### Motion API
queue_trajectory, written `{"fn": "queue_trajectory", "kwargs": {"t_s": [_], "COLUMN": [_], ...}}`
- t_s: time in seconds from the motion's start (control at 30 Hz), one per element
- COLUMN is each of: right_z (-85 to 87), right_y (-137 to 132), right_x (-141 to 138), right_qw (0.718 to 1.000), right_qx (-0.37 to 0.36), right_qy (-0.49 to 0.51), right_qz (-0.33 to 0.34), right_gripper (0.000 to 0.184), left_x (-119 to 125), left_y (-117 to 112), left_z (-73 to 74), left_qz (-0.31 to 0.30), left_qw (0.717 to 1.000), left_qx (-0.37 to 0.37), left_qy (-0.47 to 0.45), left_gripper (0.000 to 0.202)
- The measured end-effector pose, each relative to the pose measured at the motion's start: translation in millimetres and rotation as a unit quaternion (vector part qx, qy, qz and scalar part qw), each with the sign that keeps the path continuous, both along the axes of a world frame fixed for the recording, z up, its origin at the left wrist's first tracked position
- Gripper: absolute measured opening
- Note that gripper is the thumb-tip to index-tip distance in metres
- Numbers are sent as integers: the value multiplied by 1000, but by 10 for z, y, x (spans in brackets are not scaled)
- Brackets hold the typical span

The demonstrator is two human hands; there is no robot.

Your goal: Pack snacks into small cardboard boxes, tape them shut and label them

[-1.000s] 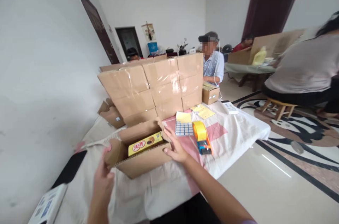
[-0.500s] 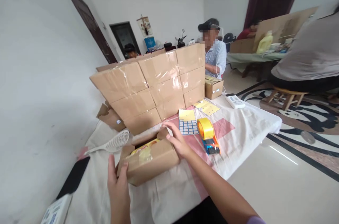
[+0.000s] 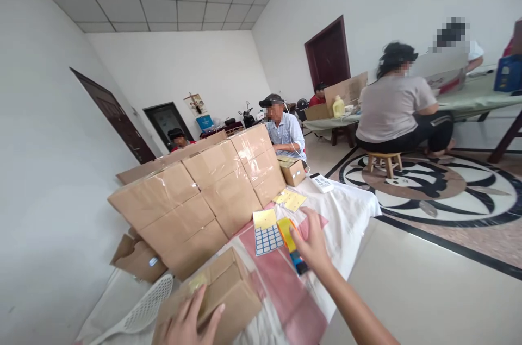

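Observation:
A small brown cardboard box [image 3: 234, 296] sits near me at the table's front, its top flaps now folded over. My left hand [image 3: 190, 320] lies on the top of it, fingers spread and pressing, partly cut off by the lower edge. My right hand [image 3: 314, 244] is at a tape dispenser [image 3: 299, 264] with a yellow roll; the thumb overlaps the roll while the index finger stands apart from it. No closed grip shows. Behind the dispenser lies a sheet of blue-edged labels [image 3: 268, 240].
A wall of taped cardboard boxes [image 3: 222, 193] stands across the table. At left are an open box [image 3: 138, 258] and a white slotted scoop [image 3: 149, 301]. Yellow sheets [image 3: 290, 199], a small box [image 3: 291, 171] and a white device [image 3: 321, 183] lie farther right. Several people sit beyond.
The view has swung up and right. The box's open top is now covered, hiding the yellow contents. My right hand has left the box for the tape dispenser; my left hand has moved onto the top.

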State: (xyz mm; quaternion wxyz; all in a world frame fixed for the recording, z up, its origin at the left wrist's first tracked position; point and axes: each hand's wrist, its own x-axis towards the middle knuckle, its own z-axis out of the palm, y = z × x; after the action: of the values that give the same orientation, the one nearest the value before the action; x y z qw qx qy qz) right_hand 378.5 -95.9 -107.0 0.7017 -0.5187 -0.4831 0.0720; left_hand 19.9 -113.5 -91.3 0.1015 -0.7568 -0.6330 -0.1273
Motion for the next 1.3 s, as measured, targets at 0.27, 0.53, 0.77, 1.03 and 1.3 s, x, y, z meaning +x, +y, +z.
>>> {"fn": "queue_trajectory", "kwargs": {"t_s": [0.27, 0.53, 0.77, 1.03, 1.3], "right_z": [-401, -556, -328, -68, -94], "right_y": [286, 134, -312, -499, -455], "right_x": [204, 3, -255, -444, -519], "right_qw": [942, 956, 929, 952, 973], "right_qx": [-139, -90, -93, -77, -38], "right_qy": [140, 110, 172, 89, 68], "right_qz": [273, 258, 315, 281, 218], "right_gripper": [31, 47, 48, 53, 45], "left_x": [410, 722, 1683, 1833, 1854], "left_y": [-115, -157, -584, -642, -727], "left_z": [201, 302, 139, -214, -153], "left_qz": [47, 114, -47, -68, -89], "left_qw": [998, 993, 964, 904, 825], "left_qx": [12, -3, 156, -39, -47], "left_qy": [40, -11, -211, -421, -557], "left_gripper": [73, 88, 44, 36, 41]}}
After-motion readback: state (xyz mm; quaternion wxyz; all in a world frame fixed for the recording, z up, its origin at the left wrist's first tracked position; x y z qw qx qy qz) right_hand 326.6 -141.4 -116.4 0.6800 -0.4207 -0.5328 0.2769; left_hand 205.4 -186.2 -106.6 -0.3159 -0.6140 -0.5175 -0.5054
